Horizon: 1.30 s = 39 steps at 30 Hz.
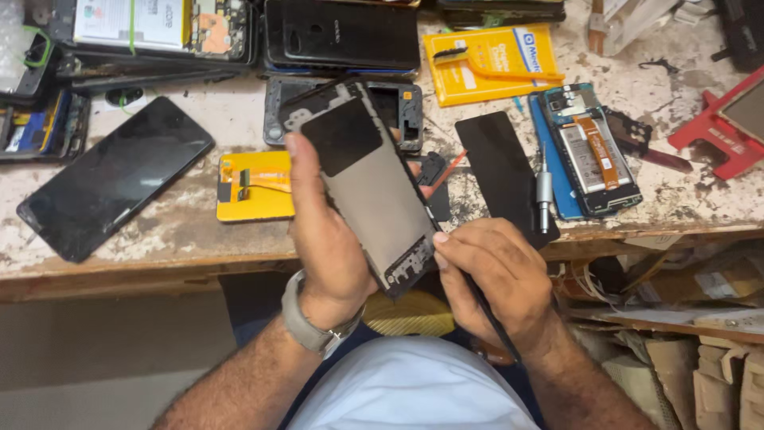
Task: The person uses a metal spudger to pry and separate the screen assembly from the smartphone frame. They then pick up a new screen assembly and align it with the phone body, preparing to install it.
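Clamped in the left hand (326, 231) at frame centre, the phone display frame (370, 187) tilts above the workbench (191, 231) edge while the right hand (497, 275) pinches a thin black tool (493, 318) at its lower corner, where slipping could gouge it.

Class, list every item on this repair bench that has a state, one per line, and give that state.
Grey phone display frame: back facing up, held tilted in the left hand.
Thin black tool: gripped by the right hand at the frame's lower edge.
Blue-edged phone: back cover off, battery exposed.
Black phone at left: flat, screen dark.
Yellow packet: lying flat.
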Each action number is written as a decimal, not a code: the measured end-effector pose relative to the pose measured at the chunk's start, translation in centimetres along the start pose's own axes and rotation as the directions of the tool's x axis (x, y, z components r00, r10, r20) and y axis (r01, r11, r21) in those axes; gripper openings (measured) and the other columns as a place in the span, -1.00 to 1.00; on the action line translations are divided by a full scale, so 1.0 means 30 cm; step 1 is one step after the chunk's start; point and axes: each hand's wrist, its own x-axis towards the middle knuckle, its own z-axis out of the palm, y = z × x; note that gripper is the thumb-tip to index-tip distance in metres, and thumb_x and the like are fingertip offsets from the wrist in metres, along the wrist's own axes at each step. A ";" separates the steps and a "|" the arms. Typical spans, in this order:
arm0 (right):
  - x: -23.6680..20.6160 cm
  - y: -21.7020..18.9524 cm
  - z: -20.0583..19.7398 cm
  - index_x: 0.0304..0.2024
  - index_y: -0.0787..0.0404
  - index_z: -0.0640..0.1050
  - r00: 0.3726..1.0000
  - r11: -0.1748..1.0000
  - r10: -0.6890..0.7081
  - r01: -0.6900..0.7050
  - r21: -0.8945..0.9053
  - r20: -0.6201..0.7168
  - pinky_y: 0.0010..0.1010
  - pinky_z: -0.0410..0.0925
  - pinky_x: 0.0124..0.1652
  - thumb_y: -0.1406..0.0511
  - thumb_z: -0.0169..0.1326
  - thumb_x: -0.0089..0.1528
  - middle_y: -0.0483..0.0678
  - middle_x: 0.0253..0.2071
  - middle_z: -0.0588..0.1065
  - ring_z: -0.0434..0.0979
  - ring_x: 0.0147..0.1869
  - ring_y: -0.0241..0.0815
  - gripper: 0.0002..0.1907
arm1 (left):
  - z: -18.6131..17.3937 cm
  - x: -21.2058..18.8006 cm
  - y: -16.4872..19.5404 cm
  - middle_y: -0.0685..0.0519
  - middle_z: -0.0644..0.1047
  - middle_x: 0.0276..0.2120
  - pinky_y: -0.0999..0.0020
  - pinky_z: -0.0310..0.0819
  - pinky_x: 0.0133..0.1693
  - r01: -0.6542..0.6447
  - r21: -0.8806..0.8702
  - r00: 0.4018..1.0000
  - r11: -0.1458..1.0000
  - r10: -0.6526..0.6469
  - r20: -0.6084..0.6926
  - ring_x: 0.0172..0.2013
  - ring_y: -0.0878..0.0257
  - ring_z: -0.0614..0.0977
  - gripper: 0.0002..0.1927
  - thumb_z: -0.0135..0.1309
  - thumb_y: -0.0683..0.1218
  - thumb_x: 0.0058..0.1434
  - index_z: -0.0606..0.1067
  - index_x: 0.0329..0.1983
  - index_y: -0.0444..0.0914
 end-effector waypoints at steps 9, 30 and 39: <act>0.003 0.007 0.000 -0.07 0.39 0.54 0.999 1.000 -0.018 0.018 -0.004 0.032 -0.25 0.47 -0.12 0.57 0.26 0.11 0.06 -0.20 0.53 0.60 -0.12 0.01 -0.66 | 0.002 -0.012 -0.002 -0.11 0.59 -0.26 0.23 0.62 -0.18 0.048 -0.044 0.999 0.998 -0.047 0.012 -0.29 0.10 0.66 -0.20 -0.41 0.44 0.42 0.47 0.08 -0.33; 0.017 0.003 0.011 -0.07 0.38 0.54 0.999 1.000 0.001 0.000 -0.011 0.032 -0.24 0.48 -0.11 0.58 0.26 0.15 0.05 -0.19 0.53 0.60 -0.11 0.00 -0.69 | -0.013 -0.023 -0.028 -0.11 0.58 -0.25 0.23 0.61 -0.15 0.105 -0.069 0.994 0.992 -0.106 -0.013 -0.26 0.12 0.65 -0.18 -0.36 0.46 0.38 0.49 0.06 -0.34; 0.022 -0.023 0.007 -0.09 0.37 0.53 1.000 1.000 -0.006 0.006 -0.016 0.003 -0.22 0.48 -0.10 0.57 0.25 0.13 0.08 -0.19 0.53 0.60 -0.11 0.02 -0.70 | -0.034 -0.027 -0.040 -0.11 0.59 -0.26 0.25 0.59 -0.19 0.076 -0.031 0.997 0.997 -0.076 0.006 -0.29 0.13 0.65 -0.19 -0.37 0.46 0.39 0.51 0.05 -0.32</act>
